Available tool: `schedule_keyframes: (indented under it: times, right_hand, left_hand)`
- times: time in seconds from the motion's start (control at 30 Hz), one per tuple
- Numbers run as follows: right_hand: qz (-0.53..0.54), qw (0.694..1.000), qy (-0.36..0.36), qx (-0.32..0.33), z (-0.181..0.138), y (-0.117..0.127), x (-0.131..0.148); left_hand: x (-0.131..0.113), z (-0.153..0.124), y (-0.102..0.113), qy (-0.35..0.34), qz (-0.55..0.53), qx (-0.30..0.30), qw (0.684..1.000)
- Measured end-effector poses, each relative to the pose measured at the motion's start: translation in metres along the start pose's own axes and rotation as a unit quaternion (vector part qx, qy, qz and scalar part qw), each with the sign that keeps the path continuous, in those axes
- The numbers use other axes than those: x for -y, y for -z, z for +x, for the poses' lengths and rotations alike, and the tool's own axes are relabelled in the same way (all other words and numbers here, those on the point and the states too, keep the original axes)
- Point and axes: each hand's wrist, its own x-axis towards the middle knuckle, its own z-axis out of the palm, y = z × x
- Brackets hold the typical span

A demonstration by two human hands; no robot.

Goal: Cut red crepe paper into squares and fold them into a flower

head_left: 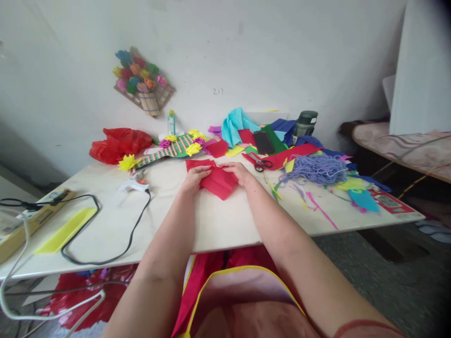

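Both my hands rest on a sheet of red crepe paper (pixel 219 182) lying on the white table (pixel 218 225). My left hand (pixel 195 179) pinches the paper's left side, fingers curled over a fold. At the right top edge, my right hand (pixel 240 172) grips the same sheet with fingers closed. Another flat part of the red paper (pixel 197 164) sticks out behind my left hand.
Red-handled scissors (pixel 261 164), a tangle of purple yarn (pixel 317 169), a black phone (pixel 263 142) and heaped coloured papers lie right. A glue gun (pixel 136 186) with black cord, a yellow strip (pixel 65 230), a glue bottle (pixel 171 123) and paper flowers sit left.
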Motion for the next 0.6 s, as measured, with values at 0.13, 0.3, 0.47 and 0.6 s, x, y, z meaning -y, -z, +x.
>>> schedule_keyframes:
  times: [0.13,0.3,0.47,0.6]
  right_hand:
    - [0.015,1.000,0.007,0.006,0.0022,0.0022,-0.0017]
    - [0.015,1.000,0.021,-0.002,-0.0003,0.0001,0.0009]
    - [0.009,1.000,0.022,-0.007,-0.0036,-0.0027,0.0039]
    - [0.006,0.999,0.034,-0.010,-0.0037,-0.0031,0.0037]
  left_hand:
    - [-0.0007,-0.0006,0.0008,0.000,0.000,0.026,1.000]
    - [-0.0026,-0.0021,0.0021,-0.004,0.003,0.058,0.998]
    - [-0.0003,0.0014,0.0046,-0.006,0.015,0.043,0.999]
    - [0.0011,0.0036,0.0056,-0.012,0.028,0.045,0.998]
